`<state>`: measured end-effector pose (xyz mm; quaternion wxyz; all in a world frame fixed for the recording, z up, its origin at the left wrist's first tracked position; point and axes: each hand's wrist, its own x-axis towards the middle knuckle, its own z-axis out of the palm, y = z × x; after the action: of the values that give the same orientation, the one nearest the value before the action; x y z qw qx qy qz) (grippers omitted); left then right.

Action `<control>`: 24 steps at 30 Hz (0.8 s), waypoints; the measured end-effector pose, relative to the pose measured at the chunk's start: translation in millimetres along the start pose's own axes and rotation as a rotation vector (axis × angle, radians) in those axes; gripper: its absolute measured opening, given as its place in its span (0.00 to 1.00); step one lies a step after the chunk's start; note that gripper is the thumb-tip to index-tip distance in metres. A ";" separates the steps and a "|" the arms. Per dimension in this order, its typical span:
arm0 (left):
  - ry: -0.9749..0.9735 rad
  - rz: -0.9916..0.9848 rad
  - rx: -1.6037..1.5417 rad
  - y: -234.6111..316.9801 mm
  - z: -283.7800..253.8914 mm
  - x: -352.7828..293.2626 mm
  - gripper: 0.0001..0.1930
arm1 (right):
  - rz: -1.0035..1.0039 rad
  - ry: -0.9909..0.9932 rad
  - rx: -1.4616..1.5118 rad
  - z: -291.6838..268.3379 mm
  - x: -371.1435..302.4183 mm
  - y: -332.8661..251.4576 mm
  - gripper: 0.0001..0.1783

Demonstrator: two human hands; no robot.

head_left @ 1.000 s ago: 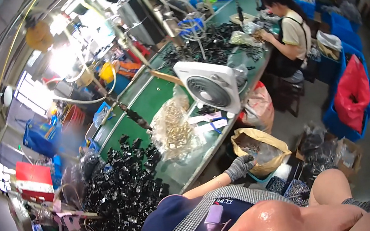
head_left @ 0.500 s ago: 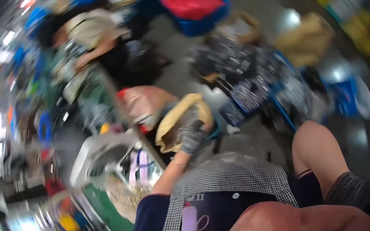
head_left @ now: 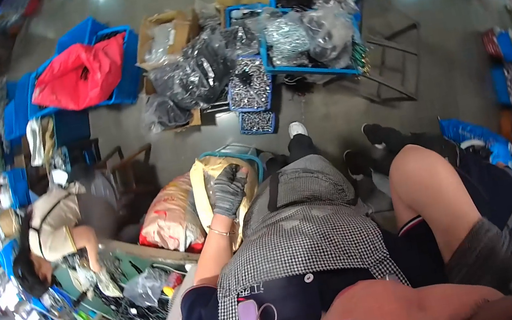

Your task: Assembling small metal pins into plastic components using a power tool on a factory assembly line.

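My left hand (head_left: 230, 192), in a grey knit glove, rests over the mouth of a yellowish sack (head_left: 200, 191) standing in a blue-rimmed basket (head_left: 260, 167). Its fingers curl inward; whatever they hold, if anything, is hidden. My right arm bends sharply at the elbow, bringing my right hand (head_left: 501, 261), also grey-gloved, up close at the lower right. The fingers of that hand cannot be made out. A checked apron (head_left: 300, 233) covers my front, and a lilac device (head_left: 249, 318) hangs on my chest.
Beside the sack leans a stuffed red-and-white bag (head_left: 171, 218). Ahead on the floor are blue trays of small metal parts (head_left: 250, 89), plastic-wrapped bundles (head_left: 193, 70) and a metal stand (head_left: 394, 66). A co-worker (head_left: 57, 223) bends over a cluttered green bench (head_left: 129, 262) at left.
My view has swung to the right, so the bench and co-worker now sit farther left and lower. The picture is sharper. My left hand stays at the sack, my right hand stays raised.
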<state>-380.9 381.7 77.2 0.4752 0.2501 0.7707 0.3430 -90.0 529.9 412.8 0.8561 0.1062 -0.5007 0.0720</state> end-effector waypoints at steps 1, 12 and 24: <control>-0.003 0.024 0.038 -2.2 2.2 4.5 0.13 | 0.120 -0.125 -0.134 -9.8 -25.1 -4.9 0.07; 0.151 -0.186 -0.174 19.9 15.1 34.8 0.06 | 1.995 -1.631 -0.939 -242.7 -394.6 123.1 0.29; -0.038 -0.339 -0.087 36.8 45.6 88.8 0.02 | 1.774 -1.862 -0.989 -291.8 -559.1 187.4 0.41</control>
<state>-375.1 481.7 41.3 0.5509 0.1023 0.7772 0.2864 -160.3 775.8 -193.5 -0.1760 -0.5496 -0.7564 0.3078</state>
